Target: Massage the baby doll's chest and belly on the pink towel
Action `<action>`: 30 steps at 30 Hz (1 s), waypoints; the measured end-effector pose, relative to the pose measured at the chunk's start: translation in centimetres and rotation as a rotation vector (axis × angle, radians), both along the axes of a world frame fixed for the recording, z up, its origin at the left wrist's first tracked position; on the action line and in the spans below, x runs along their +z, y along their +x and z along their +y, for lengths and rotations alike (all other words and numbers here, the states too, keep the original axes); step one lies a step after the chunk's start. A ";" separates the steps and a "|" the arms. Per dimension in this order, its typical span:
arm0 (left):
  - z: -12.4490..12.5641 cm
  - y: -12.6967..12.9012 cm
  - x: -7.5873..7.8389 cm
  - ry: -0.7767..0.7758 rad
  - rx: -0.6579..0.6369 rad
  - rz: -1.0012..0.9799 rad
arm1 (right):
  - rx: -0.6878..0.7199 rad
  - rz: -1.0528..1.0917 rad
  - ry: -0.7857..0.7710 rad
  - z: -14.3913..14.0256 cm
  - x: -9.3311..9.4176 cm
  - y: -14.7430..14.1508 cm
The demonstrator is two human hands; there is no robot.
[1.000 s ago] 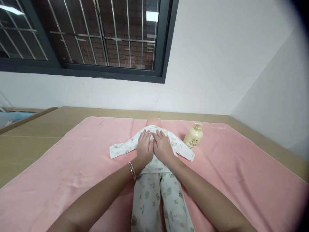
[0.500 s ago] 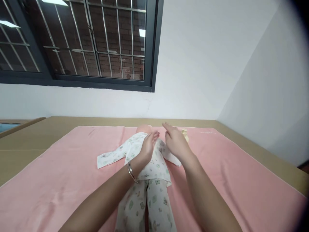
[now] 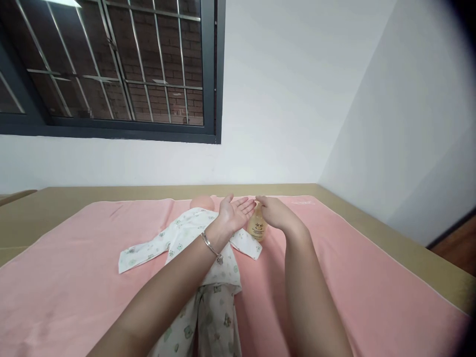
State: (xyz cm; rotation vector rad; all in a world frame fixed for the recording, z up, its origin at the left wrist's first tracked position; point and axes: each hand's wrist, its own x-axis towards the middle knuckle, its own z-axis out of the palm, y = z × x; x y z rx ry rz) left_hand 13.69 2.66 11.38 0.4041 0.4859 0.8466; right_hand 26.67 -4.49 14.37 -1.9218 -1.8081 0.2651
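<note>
Resting upright on the pink towel (image 3: 353, 277), the lotion bottle (image 3: 257, 227) stands just beside the doll's near sleeve (image 3: 247, 246), towards the far edge of the bed. Bottle: cream-yellow plastic, rounded shoulders, small dark print on the front; its top is hidden under the right hand (image 3: 275, 213), so the type of cap cannot be confirmed here.

Handling judgement: rigid plastic, probably moderately heavy if full, smooth and likely slick if lotion has run down it. Not fragile. On soft towel the footing looks unsteady, so it could tip under a sideways push. Best hold: around the body below the shoulder; pressing on the top should go straight down.

Right hand: palm down, fingers loosely curved over the bottle's top, touching or nearly so; a closed grip is not visible. Left hand (image 3: 234, 214): palm up, fingers spread flat, empty, held just beside the bottle at top height. Bracelet (image 3: 211, 246) on the left wrist.

Doll (image 3: 203, 202) lies face up in printed white clothes (image 3: 193, 233) under the left forearm. Window (image 3: 111, 69) with bars behind.
</note>
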 end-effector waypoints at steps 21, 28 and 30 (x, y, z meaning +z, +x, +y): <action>-3.5 -9.5 -2.6 -0.085 -0.242 0.113 | -0.393 -0.205 -0.163 2.3 1.3 -4.6; -5.2 -14.5 3.2 0.006 -0.116 0.015 | -0.465 -0.136 -0.132 2.5 0.5 -4.3; -5.7 -15.8 4.4 0.019 -0.083 0.003 | -0.483 -0.066 -0.068 2.6 0.2 -3.4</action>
